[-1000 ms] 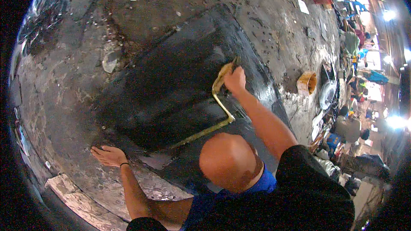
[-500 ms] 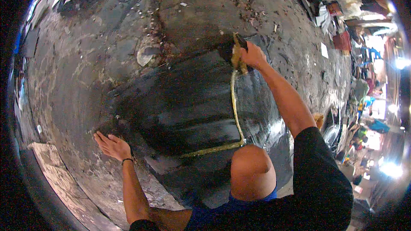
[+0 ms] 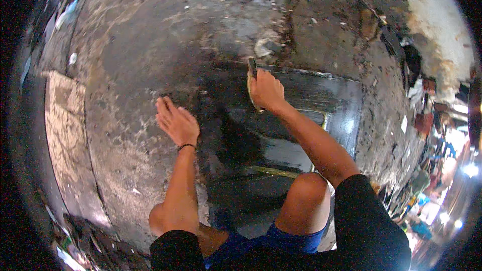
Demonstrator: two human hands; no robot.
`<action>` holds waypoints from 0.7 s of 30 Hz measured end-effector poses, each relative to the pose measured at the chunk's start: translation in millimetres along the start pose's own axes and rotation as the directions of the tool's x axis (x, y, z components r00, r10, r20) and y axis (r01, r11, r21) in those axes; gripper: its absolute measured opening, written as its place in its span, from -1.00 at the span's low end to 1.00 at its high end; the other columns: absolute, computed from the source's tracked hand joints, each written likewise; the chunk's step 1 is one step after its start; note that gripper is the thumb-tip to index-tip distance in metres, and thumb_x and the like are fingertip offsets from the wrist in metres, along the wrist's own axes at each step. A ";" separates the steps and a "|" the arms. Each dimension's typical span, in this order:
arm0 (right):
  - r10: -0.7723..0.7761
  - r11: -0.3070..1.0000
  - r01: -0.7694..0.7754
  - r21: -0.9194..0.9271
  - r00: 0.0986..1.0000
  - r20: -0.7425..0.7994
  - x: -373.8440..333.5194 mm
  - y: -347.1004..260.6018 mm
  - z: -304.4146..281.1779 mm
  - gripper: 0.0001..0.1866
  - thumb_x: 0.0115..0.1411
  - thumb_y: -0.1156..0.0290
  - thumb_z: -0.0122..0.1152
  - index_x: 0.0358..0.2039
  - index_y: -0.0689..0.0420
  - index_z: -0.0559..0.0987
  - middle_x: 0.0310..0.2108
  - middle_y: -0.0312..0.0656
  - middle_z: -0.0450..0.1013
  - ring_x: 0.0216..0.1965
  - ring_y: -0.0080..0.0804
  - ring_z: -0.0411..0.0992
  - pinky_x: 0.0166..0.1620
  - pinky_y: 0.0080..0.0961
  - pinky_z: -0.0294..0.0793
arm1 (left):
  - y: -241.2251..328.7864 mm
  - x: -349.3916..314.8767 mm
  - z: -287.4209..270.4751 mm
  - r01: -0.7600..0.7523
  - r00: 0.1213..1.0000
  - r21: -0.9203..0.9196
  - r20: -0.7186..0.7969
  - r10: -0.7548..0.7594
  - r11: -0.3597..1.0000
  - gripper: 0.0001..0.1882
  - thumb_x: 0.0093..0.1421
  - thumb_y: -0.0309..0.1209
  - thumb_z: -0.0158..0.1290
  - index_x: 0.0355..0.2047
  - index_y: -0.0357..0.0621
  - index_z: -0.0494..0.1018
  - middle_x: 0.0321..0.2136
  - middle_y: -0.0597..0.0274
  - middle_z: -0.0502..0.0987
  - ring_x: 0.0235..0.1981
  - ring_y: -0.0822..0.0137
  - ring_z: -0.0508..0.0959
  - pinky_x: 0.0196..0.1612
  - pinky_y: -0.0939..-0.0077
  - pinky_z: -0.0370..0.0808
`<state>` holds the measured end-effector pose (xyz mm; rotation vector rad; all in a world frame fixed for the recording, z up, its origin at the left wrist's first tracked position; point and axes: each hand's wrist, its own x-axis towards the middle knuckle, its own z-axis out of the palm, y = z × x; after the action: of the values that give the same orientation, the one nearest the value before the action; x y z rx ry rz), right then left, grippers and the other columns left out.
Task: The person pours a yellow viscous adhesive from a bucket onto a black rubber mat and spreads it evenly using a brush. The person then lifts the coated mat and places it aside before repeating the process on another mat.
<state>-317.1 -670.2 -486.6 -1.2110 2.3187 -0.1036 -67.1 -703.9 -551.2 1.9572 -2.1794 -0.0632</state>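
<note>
A black, glossy sheet (image 3: 231, 158) lies on the floor in front of me, its surface streaked and wet-looking. Near its far edge my right hand (image 3: 268, 89) is closed around a dark-backed, brush-like spreading tool (image 3: 251, 73) with a yellowish lower edge. The hand hides part of the tool, so its exact kind is unclear. A yellowish bead (image 3: 276, 171) runs across the near part of the sheet, partly behind my right forearm and knee. To the left of the sheet, my left hand (image 3: 178, 123) is empty, fingers stretched out over the floor.
Rough, stained concrete floor (image 3: 135, 45) surrounds the sheet. At the left lies a pale, mottled flat panel (image 3: 65, 105). Loose scraps and a reddish block (image 3: 424, 123) sit along the right side, near a stained pale wall (image 3: 432, 25). My bent knee (image 3: 307, 190) covers the sheet's near part.
The view has swung left. My right hand has carried the tool from the sheet's right part leftward along its far edge. My left hand remains open beside the sheet.
</note>
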 end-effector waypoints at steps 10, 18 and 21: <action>-0.874 0.331 0.819 -0.468 0.453 0.175 28.4 -71.9 20.4 -0.66 0.11 0.36 0.02 -0.06 -0.12 0.47 -0.37 -0.30 0.44 -0.26 -0.26 0.44 -0.10 -0.29 0.36 | -1.8 1.4 2.3 -0.032 0.999 -0.059 -0.040 0.029 0.998 -0.46 0.24 -0.33 -0.27 0.20 -0.29 0.10 0.26 0.04 0.05 0.31 0.15 0.00 0.30 0.15 -0.13; -0.757 0.368 0.841 -0.397 0.519 0.397 -22.5 160.3 -57.1 -0.40 -0.09 0.52 0.18 0.01 -0.28 0.44 -0.07 -0.47 0.39 -0.06 -0.39 0.30 0.02 -0.24 0.25 | -1.1 -4.0 12.0 -0.059 0.997 0.028 -0.039 0.060 0.998 -0.48 0.28 -0.29 -0.29 0.23 -0.21 0.10 0.28 0.09 0.03 0.31 0.17 -0.02 0.30 0.16 -0.13; -0.604 0.573 0.706 -0.416 0.707 0.369 -76.0 243.0 -67.1 -0.35 -0.15 0.52 0.21 0.02 -0.25 0.43 -0.06 -0.44 0.39 -0.06 -0.37 0.31 0.00 -0.24 0.29 | -8.3 -6.9 16.3 -0.069 0.994 0.026 -0.081 0.071 0.997 -0.49 0.29 -0.28 -0.29 0.23 -0.17 0.10 0.29 0.12 0.01 0.31 0.18 -0.01 0.30 0.16 -0.11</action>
<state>-494.6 -476.5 -469.7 -2.2338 1.6329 0.4182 -61.4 -699.8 -569.4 1.8596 -2.2032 0.0526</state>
